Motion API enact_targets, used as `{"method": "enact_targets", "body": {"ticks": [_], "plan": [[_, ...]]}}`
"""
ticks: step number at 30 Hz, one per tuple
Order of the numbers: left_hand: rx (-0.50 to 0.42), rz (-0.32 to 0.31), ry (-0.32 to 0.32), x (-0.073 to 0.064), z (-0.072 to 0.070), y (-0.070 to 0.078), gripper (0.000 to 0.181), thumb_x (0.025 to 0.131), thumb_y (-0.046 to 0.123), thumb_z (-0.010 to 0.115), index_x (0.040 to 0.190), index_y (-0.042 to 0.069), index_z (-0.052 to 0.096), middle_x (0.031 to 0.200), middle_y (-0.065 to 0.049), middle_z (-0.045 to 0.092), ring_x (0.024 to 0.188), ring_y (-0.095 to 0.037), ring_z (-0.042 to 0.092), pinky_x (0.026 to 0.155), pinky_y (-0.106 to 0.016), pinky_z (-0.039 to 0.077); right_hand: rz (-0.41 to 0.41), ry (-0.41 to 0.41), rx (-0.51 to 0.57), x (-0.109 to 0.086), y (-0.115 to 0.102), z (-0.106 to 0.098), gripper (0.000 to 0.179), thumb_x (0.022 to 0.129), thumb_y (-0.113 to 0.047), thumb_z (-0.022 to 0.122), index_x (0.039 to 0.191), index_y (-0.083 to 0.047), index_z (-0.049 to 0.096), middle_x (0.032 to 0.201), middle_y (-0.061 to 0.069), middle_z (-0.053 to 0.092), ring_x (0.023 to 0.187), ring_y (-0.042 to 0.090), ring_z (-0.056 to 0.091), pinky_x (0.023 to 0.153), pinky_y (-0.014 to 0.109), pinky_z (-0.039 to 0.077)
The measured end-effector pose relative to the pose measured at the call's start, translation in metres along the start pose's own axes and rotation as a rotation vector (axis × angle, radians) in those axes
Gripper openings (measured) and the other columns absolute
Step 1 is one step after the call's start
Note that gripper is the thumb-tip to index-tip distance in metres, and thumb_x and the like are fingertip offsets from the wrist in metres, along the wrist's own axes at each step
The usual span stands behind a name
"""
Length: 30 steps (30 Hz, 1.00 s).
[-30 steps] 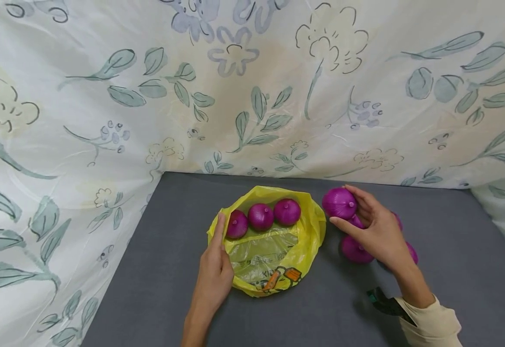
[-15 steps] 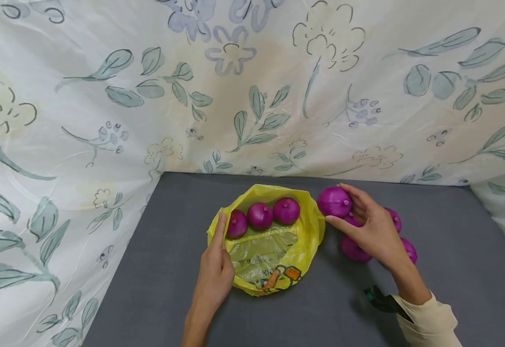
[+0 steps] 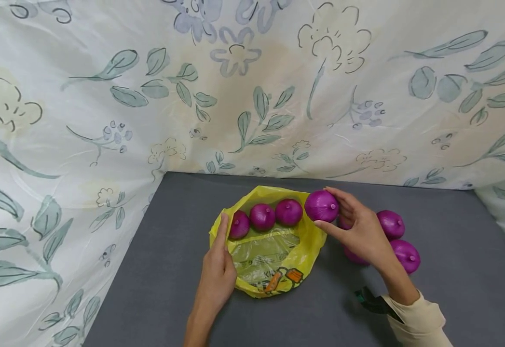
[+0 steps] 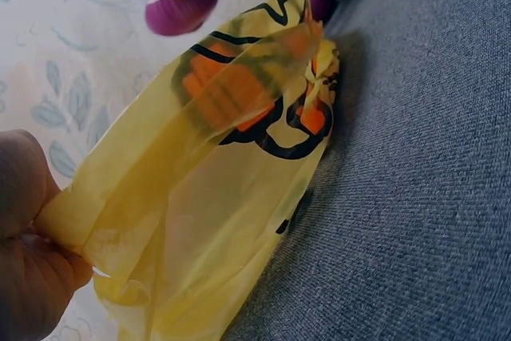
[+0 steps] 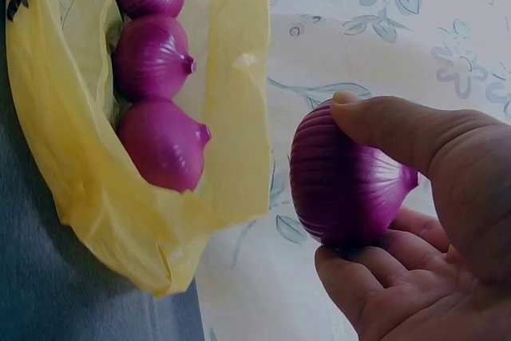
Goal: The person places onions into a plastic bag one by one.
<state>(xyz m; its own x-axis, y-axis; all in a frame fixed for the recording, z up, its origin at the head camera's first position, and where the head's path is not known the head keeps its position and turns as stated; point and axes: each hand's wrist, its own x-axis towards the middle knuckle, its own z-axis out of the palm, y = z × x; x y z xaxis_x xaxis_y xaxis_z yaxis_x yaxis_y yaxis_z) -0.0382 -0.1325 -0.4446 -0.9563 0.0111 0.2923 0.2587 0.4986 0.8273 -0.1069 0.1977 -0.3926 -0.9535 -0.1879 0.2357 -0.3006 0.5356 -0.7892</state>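
Three purple onions (image 3: 262, 217) sat in a row along the far side of an open yellow plastic bag (image 3: 314, 241) on a dark grey table (image 3: 161, 260). At the bag's left rim, the left hand (image 3: 219, 266) pinched the plastic between thumb and fingers. Just right of the bag, the right hand (image 3: 362, 233) gripped another onion (image 3: 320, 206) off the table, thumb on one side and fingers on the other, its nub pointing toward the palm; in the head view it overlapped the rim, while the right wrist view showed a gap between them. Two loose onions (image 3: 390, 224) lay on the table right of that hand, and more onions (image 3: 356, 257) were partly hidden behind it. Orange print (image 3: 294, 275) with black outlines marked the bag's near side. A beige sleeve (image 3: 419, 320) and dark strap (image 3: 375, 303) showed at the right wrist, and floral cloth (image 3: 252, 67) rose behind the table.
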Motion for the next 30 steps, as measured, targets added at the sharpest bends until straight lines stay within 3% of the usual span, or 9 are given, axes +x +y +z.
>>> {"method": "enact_targets", "body": {"ticks": [7, 10, 14, 17, 22, 30], "plan": [[-0.002, 0.011, 0.009, 0.000, 0.001, -0.001, 0.078, 0.102, -0.016, 0.039, 0.171, 0.017, 0.022, 0.074, 0.004, 0.043, 0.050, 0.001, 0.015, 0.051, -0.020, 0.028, -0.028, -0.019, -0.007, 0.003, -0.002, 0.010, 0.080, 0.089, -0.033, 0.088, 0.159, -0.028, 0.049, 0.153, 0.002, 0.059, 0.131, 0.029, 0.065, 0.099, 0.047, 0.053], [-0.008, 0.014, 0.012, -0.001, 0.001, -0.001, 0.078, 0.102, -0.016, 0.039, 0.171, 0.018, 0.022, 0.061, 0.009, 0.033, 0.050, 0.001, 0.014, 0.049, -0.019, 0.026, -0.023, -0.039, 0.019, 0.004, -0.004, 0.016, 0.080, 0.089, -0.034, 0.088, 0.159, -0.027, 0.049, 0.155, 0.001, 0.058, 0.133, 0.028, 0.063, 0.101, 0.045, 0.052], [-0.022, 0.019, 0.008, -0.002, 0.001, -0.002, 0.079, 0.102, -0.017, 0.039, 0.171, 0.017, 0.022, 0.058, 0.012, 0.029, 0.049, 0.001, 0.014, 0.048, -0.019, 0.025, -0.008, -0.075, 0.078, 0.005, -0.008, 0.026, 0.082, 0.088, -0.035, 0.088, 0.159, -0.024, 0.049, 0.157, 0.000, 0.055, 0.136, 0.024, 0.060, 0.103, 0.039, 0.052], [-0.022, 0.024, 0.012, -0.002, 0.001, -0.003, 0.079, 0.101, -0.018, 0.039, 0.171, 0.016, 0.022, 0.062, 0.011, 0.034, 0.049, 0.002, 0.014, 0.048, -0.020, 0.026, -0.012, -0.095, 0.122, 0.005, -0.010, 0.034, 0.082, 0.087, -0.031, 0.090, 0.159, -0.021, 0.050, 0.157, 0.002, 0.054, 0.137, 0.023, 0.060, 0.102, 0.035, 0.053], [-0.014, 0.029, 0.022, -0.001, 0.002, -0.004, 0.081, 0.100, -0.020, 0.039, 0.170, 0.016, 0.023, 0.067, 0.008, 0.039, 0.051, 0.002, 0.013, 0.050, -0.020, 0.026, -0.045, -0.113, 0.119, 0.005, -0.011, 0.043, 0.082, 0.085, -0.028, 0.091, 0.157, -0.020, 0.053, 0.154, 0.006, 0.057, 0.132, 0.025, 0.063, 0.102, 0.040, 0.053], [0.000, 0.035, 0.034, -0.001, 0.002, -0.003, 0.079, 0.100, -0.019, 0.040, 0.170, 0.015, 0.024, 0.075, 0.006, 0.043, 0.052, 0.002, 0.014, 0.052, -0.019, 0.027, -0.070, -0.161, 0.132, 0.008, -0.014, 0.051, 0.082, 0.086, -0.030, 0.091, 0.157, -0.020, 0.053, 0.150, 0.000, 0.060, 0.131, 0.018, 0.064, 0.103, 0.035, 0.053]]}}
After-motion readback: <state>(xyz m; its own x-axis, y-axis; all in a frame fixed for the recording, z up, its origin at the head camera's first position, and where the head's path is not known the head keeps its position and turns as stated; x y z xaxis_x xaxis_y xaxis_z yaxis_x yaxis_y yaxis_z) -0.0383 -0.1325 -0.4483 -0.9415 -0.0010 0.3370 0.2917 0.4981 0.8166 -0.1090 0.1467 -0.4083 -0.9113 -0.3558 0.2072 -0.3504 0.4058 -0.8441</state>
